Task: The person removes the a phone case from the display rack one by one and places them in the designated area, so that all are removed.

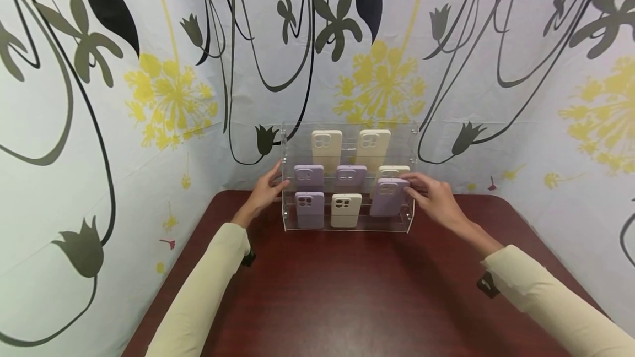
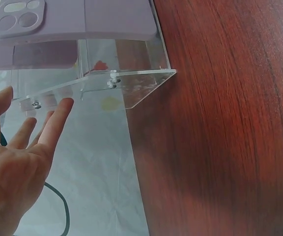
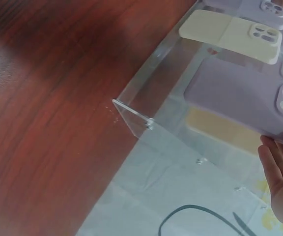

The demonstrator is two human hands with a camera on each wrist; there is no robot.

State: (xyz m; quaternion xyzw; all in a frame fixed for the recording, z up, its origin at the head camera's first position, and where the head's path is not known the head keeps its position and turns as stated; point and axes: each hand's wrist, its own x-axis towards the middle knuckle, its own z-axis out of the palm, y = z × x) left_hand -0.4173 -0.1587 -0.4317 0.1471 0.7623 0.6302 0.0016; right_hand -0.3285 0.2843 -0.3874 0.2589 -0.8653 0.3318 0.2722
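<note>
Pale cream fabric right sleeve (image 1: 560,304) nearest — right hand (image 1: 436,201) pinches lavender phone case (image 1: 389,201), tilted at lower right of clear acrylic tiered stand (image 1: 366,225); left hand (image 1: 265,190), fingers extended, at stand's left side — seemingly seating case, next move calls for squaring it

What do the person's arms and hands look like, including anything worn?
The left sleeve and right sleeve are long, plain and pale cream. A small black item shows near the end of each sleeve. The left hand and right hand wear no gloves.
</note>
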